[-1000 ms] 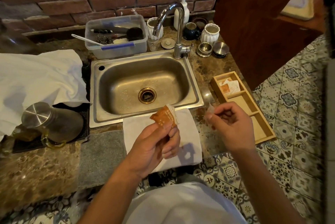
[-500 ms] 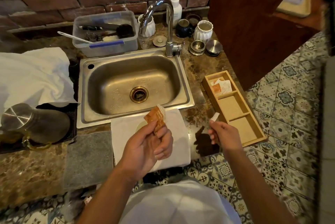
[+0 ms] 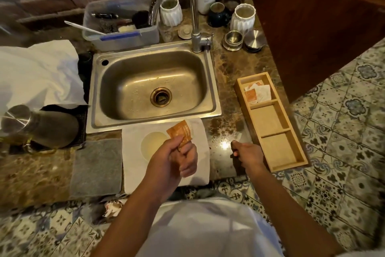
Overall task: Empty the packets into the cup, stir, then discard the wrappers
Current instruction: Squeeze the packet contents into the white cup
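- Left hand (image 3: 174, 158): its fingers (image 3: 188, 165) are curled tight, thumb and forefinger pinching the lower edge of an orange packet (image 3: 180, 131). The packet sticks up and away from the hand, over the far rim of the cup (image 3: 151, 144).
- The cup stands on a white towel (image 3: 133, 165) just in front of the sink (image 3: 154, 88); it shows a pale round inside, partly hidden by the left hand.
- Right hand (image 3: 248, 155): fingers drawn together, low over the counter (image 3: 224, 131), close to the near left edge of the wooden tray (image 3: 300, 146). A thin pale sliver shows at its tip; I cannot tell for sure whether the hand holds it.
- More packets (image 3: 257, 93), orange and white, lie in the tray's far compartment.
- Open room: a bare strip of counter runs between the towel and the tray. The counter's front edge lies just below both hands, with tiled floor (image 3: 343, 173) beyond.
- A grey mat (image 3: 96, 168) lies touching the towel's left side; a steel jar (image 3: 39, 125) lies tilted farther left.
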Tool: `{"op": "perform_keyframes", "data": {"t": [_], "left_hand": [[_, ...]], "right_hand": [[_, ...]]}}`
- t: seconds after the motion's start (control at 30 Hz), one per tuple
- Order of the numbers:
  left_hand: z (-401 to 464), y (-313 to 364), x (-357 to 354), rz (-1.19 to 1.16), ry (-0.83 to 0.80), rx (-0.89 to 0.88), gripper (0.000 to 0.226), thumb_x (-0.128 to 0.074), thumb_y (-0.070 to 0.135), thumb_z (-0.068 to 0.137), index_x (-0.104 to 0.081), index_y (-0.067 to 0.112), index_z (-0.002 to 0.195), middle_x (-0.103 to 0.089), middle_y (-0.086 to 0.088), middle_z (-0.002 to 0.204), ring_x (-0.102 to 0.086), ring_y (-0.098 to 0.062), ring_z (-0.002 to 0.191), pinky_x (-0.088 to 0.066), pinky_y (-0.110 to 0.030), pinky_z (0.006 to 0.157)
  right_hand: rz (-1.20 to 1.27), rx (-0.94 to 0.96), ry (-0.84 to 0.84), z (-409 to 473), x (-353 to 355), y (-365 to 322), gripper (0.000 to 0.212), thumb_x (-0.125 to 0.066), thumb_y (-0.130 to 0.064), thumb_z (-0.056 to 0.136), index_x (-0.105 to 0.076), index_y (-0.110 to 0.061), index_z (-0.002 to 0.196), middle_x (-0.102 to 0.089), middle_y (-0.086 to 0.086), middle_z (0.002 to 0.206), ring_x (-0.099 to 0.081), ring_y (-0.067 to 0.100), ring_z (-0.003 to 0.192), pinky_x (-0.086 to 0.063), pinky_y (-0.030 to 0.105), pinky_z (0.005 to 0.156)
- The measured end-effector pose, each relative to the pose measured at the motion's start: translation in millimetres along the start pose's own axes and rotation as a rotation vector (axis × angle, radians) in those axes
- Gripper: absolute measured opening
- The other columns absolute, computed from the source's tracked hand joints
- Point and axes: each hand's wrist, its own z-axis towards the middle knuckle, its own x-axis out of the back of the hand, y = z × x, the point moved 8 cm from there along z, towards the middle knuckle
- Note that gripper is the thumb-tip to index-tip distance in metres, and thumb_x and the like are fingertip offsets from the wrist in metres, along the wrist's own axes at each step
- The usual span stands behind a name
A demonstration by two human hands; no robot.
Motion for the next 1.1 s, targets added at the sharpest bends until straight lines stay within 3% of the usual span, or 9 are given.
{"op": "perform_keyframes", "data": {"t": [0.17, 0.27, 0.4, 0.47, 0.53, 0.63, 0.77, 1.0, 1.1], "left_hand": [[6.8, -5.2, -8.8, -0.026, -0.02, 0.017, 0.032, -0.04, 0.031, 0.096, -0.04, 0.013, 0.069, -0.034, -0.004, 0.05, -0.022, -0.017, 0.044, -0.019, -0.031, 0.047], [11.6, -4.4, -15.1, -0.075, -0.071, 0.031, 0.034, -0.034, 0.033, 0.099, -0.037, 0.015, 0.07, -0.038, -0.003, 0.048, -0.029, -0.014, 0.041, -0.022, -0.029, 0.045], [13.3, -4.8, -22.5, -0.095, -0.13, 0.087, 0.04, -0.036, 0.036, 0.1, -0.041, 0.014, 0.066, -0.042, -0.003, 0.048, -0.032, -0.014, 0.039, -0.02, -0.03, 0.045], [11.5, -3.6, -28.6, -0.102, -0.177, 0.106, 0.039, -0.037, 0.036, 0.1, -0.04, 0.015, 0.067, -0.042, -0.002, 0.048, -0.024, -0.014, 0.039, -0.015, -0.03, 0.046], [7.8, -3.4, -33.5, -0.11, -0.215, 0.119, 0.038, -0.037, 0.036, 0.101, -0.037, 0.016, 0.068, -0.036, 0.0, 0.046, -0.018, -0.014, 0.04, -0.009, -0.031, 0.047], [3.5, -2.9, -35.0, -0.091, -0.198, 0.08, 0.039, -0.042, 0.037, 0.099, -0.033, 0.017, 0.067, -0.029, 0.002, 0.045, -0.015, -0.012, 0.04, -0.01, -0.03, 0.045], [1.6, -2.7, -37.4, -0.022, -0.186, 0.047, 0.044, -0.049, 0.041, 0.096, -0.03, 0.016, 0.064, -0.035, 0.004, 0.043, -0.016, -0.013, 0.039, -0.01, -0.031, 0.044], [-5.8, 3.9, -42.9, 0.07, -0.181, 0.003, 0.045, -0.044, 0.04, 0.095, -0.024, 0.013, 0.064, -0.033, 0.003, 0.041, -0.011, -0.015, 0.039, -0.006, -0.033, 0.044], [-7.1, 11.1, -34.7, 0.244, -0.028, -0.083, 0.047, -0.049, 0.044, 0.096, -0.042, 0.01, 0.064, -0.03, 0.0, 0.042, -0.013, -0.016, 0.04, -0.01, -0.033, 0.044]], "right_hand": [[0.076, -0.061, -0.047, -6.0, 2.4, 5.4, 0.044, -0.067, -0.045, 0.09, -0.075, -0.008, 0.067, -0.063, 0.002, 0.053, -0.048, 0.015, 0.044, -0.033, 0.028, 0.049], [0.067, -0.009, -0.09, -16.8, 5.3, -7.8, 0.044, -0.062, -0.041, 0.094, -0.07, -0.011, 0.063, -0.058, 0.003, 0.053, -0.044, 0.015, 0.045, -0.031, 0.028, 0.05], [0.147, 0.214, -0.244, -58.4, 7.3, -57.5, 0.023, -0.065, -0.029, 0.094, -0.076, -0.016, 0.078, -0.059, 0.004, 0.063, -0.044, 0.004, 0.042, -0.031, 0.024, 0.05], [0.143, 0.373, -0.338, -89.7, 8.6, -92.0, 0.01, -0.069, -0.026, 0.093, -0.079, -0.023, 0.092, -0.063, 0.001, 0.067, -0.051, 0.003, 0.051, -0.038, 0.022, 0.053], [0.143, 0.536, -0.436, -120.5, 9.4, -125.3, 0.012, -0.071, -0.018, 0.092, -0.079, -0.024, 0.1, -0.063, 0.0, 0.069, -0.056, 0.007, 0.062, -0.043, 0.017, 0.058], [0.141, 0.728, -0.608, -160.0, 9.1, -164.2, 0.024, -0.072, -0.005, 0.089, -0.075, -0.013, 0.112, -0.056, 0.008, 0.071, -0.053, 0.009, 0.063, -0.045, 0.013, 0.058], [0.011, 0.889, -0.755, -187.7, 4.2, -183.6, 0.032, -0.075, -0.005, 0.087, -0.073, -0.015, 0.117, -0.06, 0.003, 0.068, -0.054, 0.008, 0.063, -0.047, 0.02, 0.064], [0.003, 0.963, -0.765, -194.7, 1.7, -185.0, 0.014, -0.077, -0.008, 0.086, -0.076, -0.012, 0.099, -0.06, 0.03, 0.079, -0.052, 0.035, 0.065, -0.045, 0.042, 0.064], [-0.005, 0.975, -0.756, -195.7, 1.7, -182.0, 0.012, -0.078, -0.016, 0.086, -0.077, -0.016, 0.097, -0.063, 0.026, 0.081, -0.057, 0.04, 0.069, -0.049, 0.044, 0.067]]}}
